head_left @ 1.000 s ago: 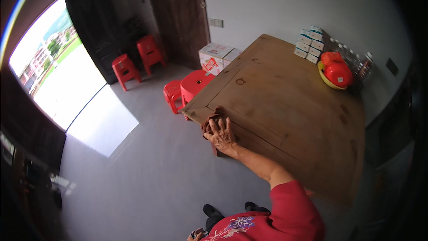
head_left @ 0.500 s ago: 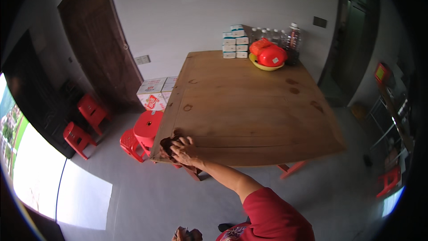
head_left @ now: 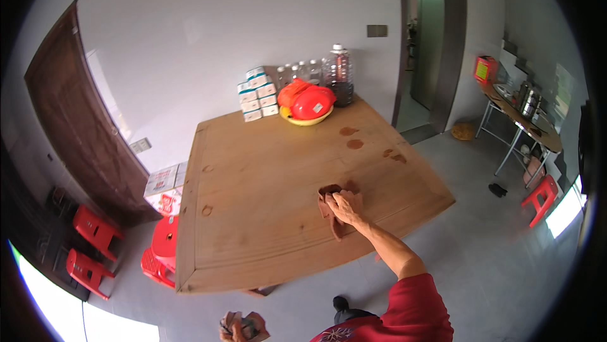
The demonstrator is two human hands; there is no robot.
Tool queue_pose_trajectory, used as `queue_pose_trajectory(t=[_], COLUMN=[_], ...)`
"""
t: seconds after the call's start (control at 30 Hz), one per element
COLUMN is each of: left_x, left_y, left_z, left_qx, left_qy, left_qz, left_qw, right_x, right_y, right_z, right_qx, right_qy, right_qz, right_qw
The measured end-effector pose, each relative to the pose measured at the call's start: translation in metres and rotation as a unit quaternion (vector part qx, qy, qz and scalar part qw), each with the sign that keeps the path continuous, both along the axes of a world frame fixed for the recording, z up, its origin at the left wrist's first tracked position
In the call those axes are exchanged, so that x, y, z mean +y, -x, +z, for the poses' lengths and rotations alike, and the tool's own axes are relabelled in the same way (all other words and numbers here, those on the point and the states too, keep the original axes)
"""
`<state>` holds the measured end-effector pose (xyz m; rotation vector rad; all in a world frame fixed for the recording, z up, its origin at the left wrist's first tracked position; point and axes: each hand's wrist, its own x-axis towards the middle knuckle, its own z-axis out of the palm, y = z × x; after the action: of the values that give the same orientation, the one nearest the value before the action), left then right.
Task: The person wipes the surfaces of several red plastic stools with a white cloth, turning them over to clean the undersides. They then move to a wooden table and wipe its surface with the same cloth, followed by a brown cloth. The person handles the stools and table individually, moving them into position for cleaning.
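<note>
My right hand (head_left: 347, 207) bears down on a brown cloth (head_left: 330, 213), its fingers curled over it, on the right front part of the wooden table (head_left: 265, 171). One end of the cloth trails toward the front edge. Dark wet-looking patches (head_left: 355, 144) mark the tabletop beyond, to the right. Low at the bottom of the view, off the table's front edge, my left hand (head_left: 236, 332) grips a crumpled brown and grey piece, apparently cloth (head_left: 255, 325).
At the table's back stand stacked tissue packs (head_left: 257, 96), clear bottles (head_left: 340, 76) and a yellow dish (head_left: 310, 120) bearing red bags (head_left: 313, 98). Red stools (head_left: 165, 241) and boxes (head_left: 163, 184) flank the left side. A folding table (head_left: 518, 111) stands at right.
My right hand and the cloth have gone from the table's front left corner to its right front part. The view has turned right. My left hand still holds its crumpled piece.
</note>
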<state>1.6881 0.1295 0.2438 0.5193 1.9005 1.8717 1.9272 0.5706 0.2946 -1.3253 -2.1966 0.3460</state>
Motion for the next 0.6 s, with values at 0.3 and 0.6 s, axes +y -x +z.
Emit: queue_pose_trajectory(t=[0.3,0.6], left_x=[0.144,0.224], left_y=[0.032,0.038], left_z=[0.033,0.043], left_qx=[0.087,0.521], left_qy=[-0.016,0.234], left_qz=[0.012,0.040], left_qw=[0.996,0.820], right_x=[0.067,0.002], right_y=[-0.028,-0.023], right_z=[0.003,-0.008], right_qx=[0.179,-0.080], right_qy=[0.144,-0.172], right_qz=[0.156,0.227], right_qw=[0.961,0.955])
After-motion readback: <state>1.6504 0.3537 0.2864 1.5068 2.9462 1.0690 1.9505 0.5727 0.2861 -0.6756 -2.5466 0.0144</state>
